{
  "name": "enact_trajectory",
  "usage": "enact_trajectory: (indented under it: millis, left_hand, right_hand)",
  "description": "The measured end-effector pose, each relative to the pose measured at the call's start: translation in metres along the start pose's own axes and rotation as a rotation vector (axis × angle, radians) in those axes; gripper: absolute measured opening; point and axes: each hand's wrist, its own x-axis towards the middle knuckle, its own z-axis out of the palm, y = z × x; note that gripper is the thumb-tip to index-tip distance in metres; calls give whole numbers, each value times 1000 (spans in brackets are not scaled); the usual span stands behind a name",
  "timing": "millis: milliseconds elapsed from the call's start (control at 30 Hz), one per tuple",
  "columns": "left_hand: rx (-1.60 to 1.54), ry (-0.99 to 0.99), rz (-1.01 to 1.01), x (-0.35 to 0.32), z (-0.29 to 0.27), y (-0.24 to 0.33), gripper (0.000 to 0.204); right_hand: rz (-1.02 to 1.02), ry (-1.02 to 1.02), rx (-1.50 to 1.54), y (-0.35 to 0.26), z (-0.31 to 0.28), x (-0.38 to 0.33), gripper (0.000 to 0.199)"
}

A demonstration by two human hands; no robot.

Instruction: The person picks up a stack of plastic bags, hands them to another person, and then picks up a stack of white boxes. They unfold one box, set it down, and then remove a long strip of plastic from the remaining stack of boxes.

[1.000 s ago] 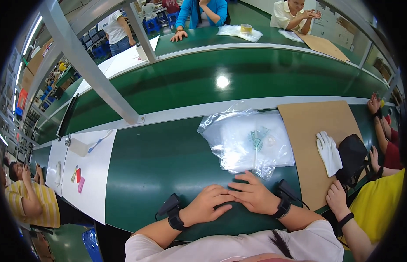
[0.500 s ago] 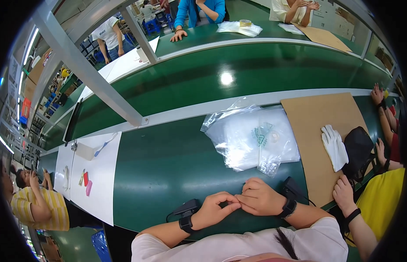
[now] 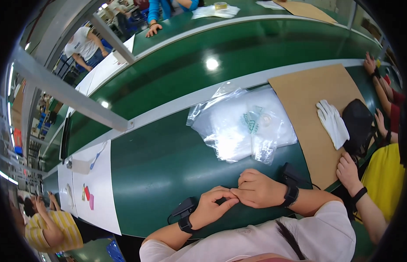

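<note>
My left hand point(image 3: 212, 205) and my right hand point(image 3: 254, 188) meet at the fingertips above the near edge of the green table. On both, the fingers are curled and pressed together; whatever may lie between the tips is hidden. Each wrist wears a black band, and a black device point(image 3: 184, 207) sits beside the left one, another black device point(image 3: 292, 174) beside the right. Beyond my hands lies a stack of clear plastic bags point(image 3: 232, 126) with green print, untouched. A brown cardboard sheet point(image 3: 295, 94) lies to its right, bearing white gloves point(image 3: 332, 124) and a black bag-like item point(image 3: 358, 126).
White sheets point(image 3: 100, 187) at the left hold small red and pink items point(image 3: 89, 198) and a whitish box point(image 3: 83, 165). A grey metal frame post point(image 3: 76, 96) rises at the left. A co-worker's hand point(image 3: 348, 172) rests by the cardboard at the right; others sit around the tables.
The view has tilted and shifted, so the scene sits higher and turned slightly. My hands stay together at the fingertips. The person in white across the table leans further down.
</note>
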Motion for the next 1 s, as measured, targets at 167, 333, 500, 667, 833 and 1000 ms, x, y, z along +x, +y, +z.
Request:
enact_trajectory:
  millis: [167,333,500,667,833,1000]
  left_hand:
    - [2,-11,-68,0,-2,-2,12]
    - [1,-19,-30,0,-2,-6,12]
    - [5,-18,-43,3,-4,-4,12]
    - [34,5,-2,5,-2,-1,13]
    - [257,294,241,3,-20,23,14]
    - [532,668,683,-24,-76,106,14]
  right_hand:
    - [14,29,-12,-1,3,-3,24]
    - [-8,58,7,-1,4,-3,18]
    - [33,47,18,1,6,-3,16]
    - [46,25,-7,-3,-6,1,20]
    - [118,295,-196,-30,-58,17,24]
    - [177,638,-400,-80,-141,17,32]
